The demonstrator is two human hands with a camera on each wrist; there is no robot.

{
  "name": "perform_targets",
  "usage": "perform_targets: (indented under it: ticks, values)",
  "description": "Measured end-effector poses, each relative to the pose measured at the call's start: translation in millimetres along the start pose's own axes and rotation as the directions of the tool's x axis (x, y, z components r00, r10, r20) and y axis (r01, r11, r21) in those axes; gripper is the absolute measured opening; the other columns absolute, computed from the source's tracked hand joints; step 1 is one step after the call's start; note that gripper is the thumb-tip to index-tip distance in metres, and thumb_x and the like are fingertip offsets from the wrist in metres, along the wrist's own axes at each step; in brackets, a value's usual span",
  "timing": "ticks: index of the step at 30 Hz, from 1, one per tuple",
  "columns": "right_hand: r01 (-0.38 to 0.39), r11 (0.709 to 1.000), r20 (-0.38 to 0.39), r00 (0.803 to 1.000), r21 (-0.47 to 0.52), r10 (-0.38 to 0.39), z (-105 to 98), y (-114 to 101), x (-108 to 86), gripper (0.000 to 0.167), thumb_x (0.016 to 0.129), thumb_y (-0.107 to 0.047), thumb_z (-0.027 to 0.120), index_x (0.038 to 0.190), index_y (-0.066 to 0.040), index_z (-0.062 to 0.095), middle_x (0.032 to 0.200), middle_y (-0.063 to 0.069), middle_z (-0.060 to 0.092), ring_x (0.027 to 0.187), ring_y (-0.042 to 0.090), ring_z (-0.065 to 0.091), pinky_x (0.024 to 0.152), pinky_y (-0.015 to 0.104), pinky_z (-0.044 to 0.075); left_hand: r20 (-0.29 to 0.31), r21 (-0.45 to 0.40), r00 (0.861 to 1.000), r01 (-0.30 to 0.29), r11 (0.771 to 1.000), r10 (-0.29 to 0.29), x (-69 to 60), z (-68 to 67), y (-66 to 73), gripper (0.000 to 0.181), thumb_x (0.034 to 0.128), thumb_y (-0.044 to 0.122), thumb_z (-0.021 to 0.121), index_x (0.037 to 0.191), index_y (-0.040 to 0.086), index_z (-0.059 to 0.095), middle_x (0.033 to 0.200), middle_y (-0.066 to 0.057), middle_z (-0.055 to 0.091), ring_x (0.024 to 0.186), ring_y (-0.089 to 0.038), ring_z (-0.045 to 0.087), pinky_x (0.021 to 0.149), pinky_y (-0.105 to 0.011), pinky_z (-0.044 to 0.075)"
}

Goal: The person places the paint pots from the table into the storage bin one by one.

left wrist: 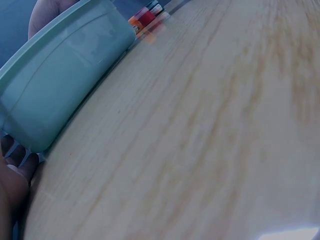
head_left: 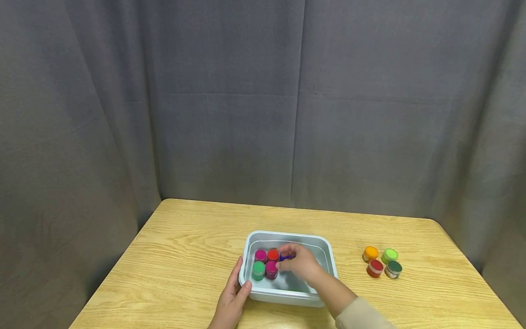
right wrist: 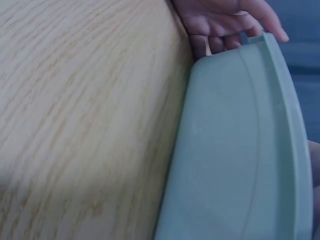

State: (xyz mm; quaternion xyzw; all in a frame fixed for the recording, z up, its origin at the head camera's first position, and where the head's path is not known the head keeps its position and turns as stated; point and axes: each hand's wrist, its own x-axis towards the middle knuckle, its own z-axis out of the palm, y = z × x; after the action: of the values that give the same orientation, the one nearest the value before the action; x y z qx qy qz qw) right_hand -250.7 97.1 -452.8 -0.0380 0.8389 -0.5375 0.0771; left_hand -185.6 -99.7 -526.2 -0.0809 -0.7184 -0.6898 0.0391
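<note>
A pale grey-green plastic tub (head_left: 293,299) stands on the wooden table. My left hand (head_left: 231,301) holds its left end, thumb at the rim; in the right wrist view the left hand's fingers (right wrist: 215,44) lie against the outer wall. Inside the tub, at its left, sit a magenta-lidded jar (head_left: 260,255), a red-lidded jar (head_left: 273,255), a green-lidded jar (head_left: 258,270) and a second magenta-lidded jar (head_left: 271,269). Reaching in over the near side, my right hand (head_left: 302,263) pinches a blue-purple jar (head_left: 286,257) beside them, mostly hidden by the fingers.
Right of the tub, a cluster of jars stands on the table (head_left: 185,256): orange (head_left: 370,254), light green (head_left: 389,256), red (head_left: 375,268) and dark green (head_left: 393,269). A grey curtain (head_left: 230,114) hangs behind the table and along both sides.
</note>
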Motion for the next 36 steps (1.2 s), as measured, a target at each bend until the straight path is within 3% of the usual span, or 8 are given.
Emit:
perform_targets:
  ticks: [12,19,36]
  values:
    - [-0.012,1.0,-0.037,0.999,0.025,0.013,-30.7,-9.0,-10.6,0.041,0.079,-0.001,0.077,0.118,0.001,0.065,0.113,0.018,0.066,0.093,0.019,0.062,0.079,0.034,0.058,-0.008,-0.002,1.0,0.002,1.0,-0.002,-0.2,0.0,-1.1,0.063,0.1015,0.016,0.051,0.156,0.008,0.021,0.162,-0.019,0.019,0.145,-0.038,0.024,0.103,-0.005,0.029]
    - [-0.039,0.999,-0.076,0.996,0.034,0.041,-50.5,-9.7,-17.8,0.04,0.083,-0.004,0.075,0.121,-0.002,0.064,0.117,0.018,0.065,0.096,0.019,0.064,0.087,0.038,0.057,-0.028,0.045,1.0,0.016,0.999,-0.014,-1.9,-0.1,-0.4,0.062,0.1013,0.019,0.052,0.156,0.013,0.024,0.162,-0.016,0.023,0.144,-0.036,0.027,0.105,-0.007,0.028]
    - [-0.044,0.999,-0.14,0.989,0.003,0.044,-113.1,21.3,-37.1,0.05,0.09,-0.017,0.07,0.135,-0.001,0.053,0.134,0.021,0.054,0.114,0.028,0.057,0.093,0.04,0.055,-0.005,0.024,1.0,0.025,0.999,-0.024,-1.9,-0.2,1.9,0.063,0.1019,0.02,0.051,0.157,0.014,0.021,0.163,-0.016,0.019,0.146,-0.038,0.024,0.103,-0.004,0.028]
